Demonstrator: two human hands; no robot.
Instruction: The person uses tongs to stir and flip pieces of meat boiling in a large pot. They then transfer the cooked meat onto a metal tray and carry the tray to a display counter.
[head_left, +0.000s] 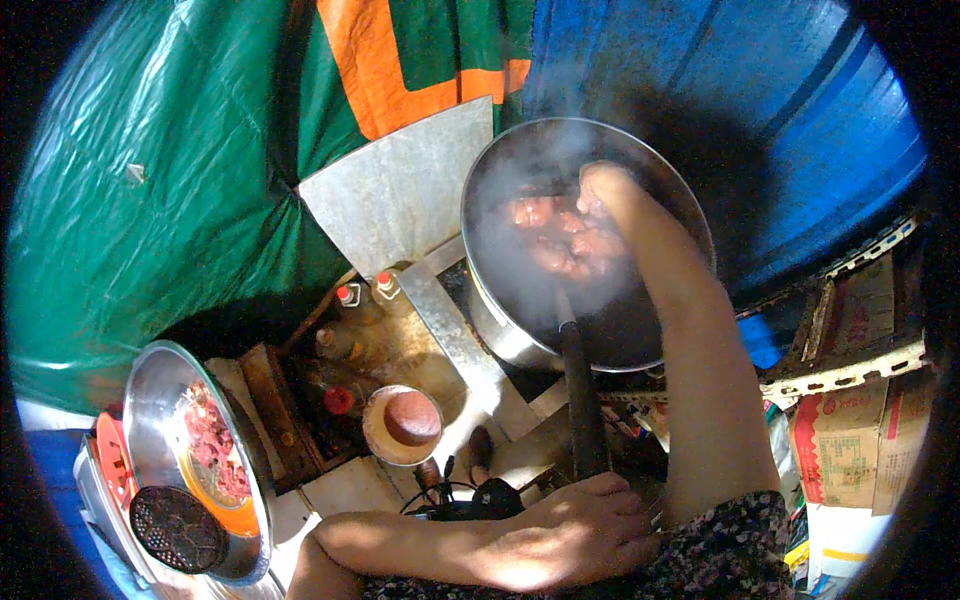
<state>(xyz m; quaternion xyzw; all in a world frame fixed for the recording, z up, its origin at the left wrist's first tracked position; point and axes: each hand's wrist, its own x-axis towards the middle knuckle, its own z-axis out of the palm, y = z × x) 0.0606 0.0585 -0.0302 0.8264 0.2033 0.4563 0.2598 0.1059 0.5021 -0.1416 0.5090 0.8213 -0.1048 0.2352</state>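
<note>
A large metal pot (487, 300) stands in front of me, with steam rising from it. Chunks of reddish meat (559, 255) show inside through the haze. My left hand (574, 525) is closed around the dark handle (581, 405) of a long utensil, whose metal shank reaches into the pot. Steam hides the utensil's working end. My right arm stretches over the pot's near right rim. My right hand (606, 187) is just above or against the meat, fingers curled; blur and steam hide whether it holds anything.
At left, a metal basin (150, 397) holds raw meat pieces (217, 442), with a blackened perforated strainer (180, 529) at its near side. A bucket (375, 446) of pinkish contents and red-capped bottles (386, 285) stand below. A metal sheet (405, 187), tarps (150, 225) and cardboard boxes (847, 450) surround the area.
</note>
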